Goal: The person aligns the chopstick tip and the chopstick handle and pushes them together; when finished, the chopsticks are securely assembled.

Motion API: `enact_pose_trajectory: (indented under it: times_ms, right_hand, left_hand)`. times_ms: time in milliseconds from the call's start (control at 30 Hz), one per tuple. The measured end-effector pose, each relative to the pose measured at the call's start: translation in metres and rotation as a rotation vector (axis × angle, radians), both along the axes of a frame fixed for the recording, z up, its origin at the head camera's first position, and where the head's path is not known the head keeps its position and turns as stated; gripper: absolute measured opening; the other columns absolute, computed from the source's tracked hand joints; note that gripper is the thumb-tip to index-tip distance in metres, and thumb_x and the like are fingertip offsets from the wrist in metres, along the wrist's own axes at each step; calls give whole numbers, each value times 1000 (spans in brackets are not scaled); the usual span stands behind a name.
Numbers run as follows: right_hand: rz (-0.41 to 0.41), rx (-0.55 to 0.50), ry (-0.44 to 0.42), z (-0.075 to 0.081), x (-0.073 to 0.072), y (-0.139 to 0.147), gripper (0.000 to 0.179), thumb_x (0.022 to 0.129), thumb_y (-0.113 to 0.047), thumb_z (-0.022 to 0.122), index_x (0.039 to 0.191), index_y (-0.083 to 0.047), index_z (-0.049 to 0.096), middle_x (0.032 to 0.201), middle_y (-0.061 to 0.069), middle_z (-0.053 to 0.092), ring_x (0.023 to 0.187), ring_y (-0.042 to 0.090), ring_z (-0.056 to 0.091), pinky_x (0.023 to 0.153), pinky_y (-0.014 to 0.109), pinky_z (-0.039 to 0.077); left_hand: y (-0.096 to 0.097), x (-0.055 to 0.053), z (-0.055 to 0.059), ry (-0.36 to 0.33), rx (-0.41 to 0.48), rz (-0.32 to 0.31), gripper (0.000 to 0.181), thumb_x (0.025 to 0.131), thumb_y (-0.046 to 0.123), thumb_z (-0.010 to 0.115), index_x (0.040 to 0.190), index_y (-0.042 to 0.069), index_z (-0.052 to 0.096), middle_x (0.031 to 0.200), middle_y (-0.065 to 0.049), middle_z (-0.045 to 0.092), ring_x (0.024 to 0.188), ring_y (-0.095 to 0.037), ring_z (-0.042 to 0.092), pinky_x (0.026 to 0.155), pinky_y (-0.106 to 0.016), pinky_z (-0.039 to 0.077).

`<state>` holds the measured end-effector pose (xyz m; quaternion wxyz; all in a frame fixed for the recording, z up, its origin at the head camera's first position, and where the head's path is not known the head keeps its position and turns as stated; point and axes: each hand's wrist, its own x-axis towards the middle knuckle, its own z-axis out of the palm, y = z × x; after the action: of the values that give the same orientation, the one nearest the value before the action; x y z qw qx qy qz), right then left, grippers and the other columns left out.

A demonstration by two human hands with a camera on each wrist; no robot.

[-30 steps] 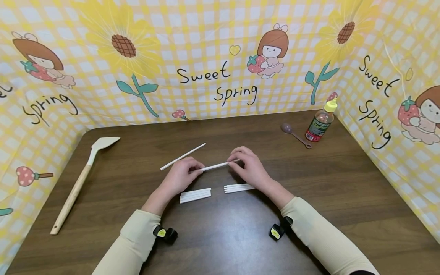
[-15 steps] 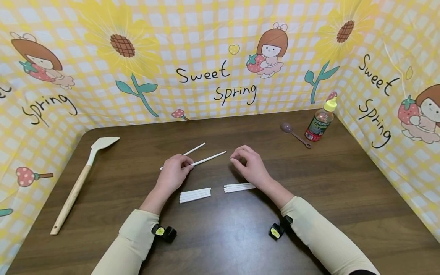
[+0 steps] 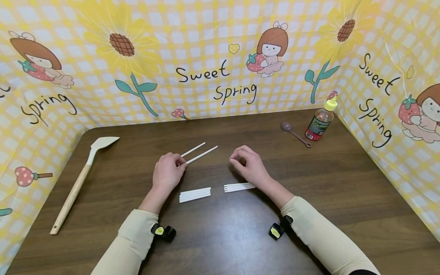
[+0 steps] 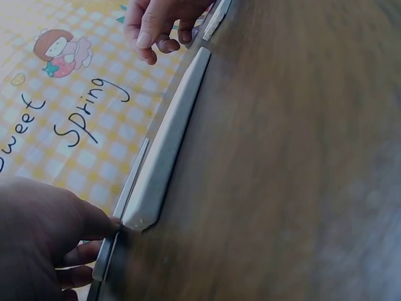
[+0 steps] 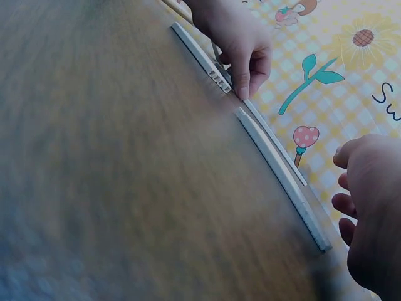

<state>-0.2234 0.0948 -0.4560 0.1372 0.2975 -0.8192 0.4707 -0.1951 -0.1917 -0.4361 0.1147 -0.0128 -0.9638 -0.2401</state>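
Observation:
My left hand (image 3: 167, 172) pinches one end of a thin white stick (image 3: 203, 154), thumb against it. The stick slants up and right, close beside a second white stick (image 3: 194, 149) whose near part is hidden behind the hand. In the left wrist view, the held stick (image 4: 135, 175) runs out from the thumb tip. My right hand (image 3: 251, 168) hovers to the right with loosely bent fingers and nothing between them. Nearer to me lie two short rows of white sticks: a left row (image 3: 194, 195) and a right row (image 3: 238, 187), partly covered by the right wrist.
A white spatula with a wooden handle (image 3: 76, 191) lies at the left. Toward the back right, a purple spoon (image 3: 295, 135) lies beside a sauce bottle (image 3: 319, 124) with a yellow cap. A yellow checked cloth (image 3: 203, 38) surrounds the brown table (image 3: 233, 236) on three sides.
My right hand has let go of the stick. The left hand has carried it leftward and back, alongside the second stick. Since then the right hand has stayed almost still.

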Motion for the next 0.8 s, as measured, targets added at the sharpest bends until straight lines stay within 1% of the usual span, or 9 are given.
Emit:
enact_pose_trajectory:
  times_ms: [200,333,400,500,567,633,700,800]
  right_hand:
    - [7,13,-10,1,1,0,4,93,-9,74,91,-8,71,100,2,63,82,14,57,70,34,48]
    - [14,26,-34,2,2,0,4,94,-10,73,91,-8,71,100,1,63,82,14,57,70,32,48]
    - [19,34,-48,2,3,0,5,94,-12,73,91,-8,71,99,0,63,82,13,57,70,31,48]
    - [24,42,-74,1,3,0,6,95,-13,73,91,-8,72,96,-1,63,81,13,56,70,30,48]
    - [29,50,-94,0,3,1,5,95,-13,73,92,-8,73,94,-2,63,80,13,56,70,30,47]
    - [31,64,-120,0,3,1,5,94,-13,73,93,-8,73,92,-2,63,79,13,55,70,31,46]
    - [34,91,-147,0,4,1,4,95,-13,73,94,-9,74,90,-3,63,78,13,55,71,30,46]
    - [50,134,-186,1,5,3,5,95,-15,73,94,-11,74,89,-5,64,78,13,56,72,30,47]
  left_hand:
    - [-2,1,0,8,10,44,6,85,11,71,87,7,75,84,-9,62,88,-36,59,77,-51,47]
    - [-3,2,1,8,11,69,6,85,11,71,88,6,75,83,-9,61,84,-35,59,73,-50,47]
    - [-3,2,2,12,7,76,6,85,11,73,89,7,74,83,-10,61,83,-35,59,73,-51,47]
    - [-1,1,3,11,16,69,8,86,12,74,92,7,73,84,-10,61,85,-35,58,74,-51,46]
    - [0,1,3,0,35,42,10,86,12,75,93,6,73,85,-9,60,86,-33,57,76,-49,45]
    - [2,1,3,-17,62,-3,9,87,12,76,94,7,72,85,-8,59,85,-30,57,75,-46,45]
    - [4,1,2,-35,91,-77,8,88,11,77,93,7,72,83,-6,58,81,-27,55,74,-42,44]
    - [8,2,-1,-59,142,-211,7,88,10,77,91,9,71,79,-2,56,74,-21,52,70,-37,42]
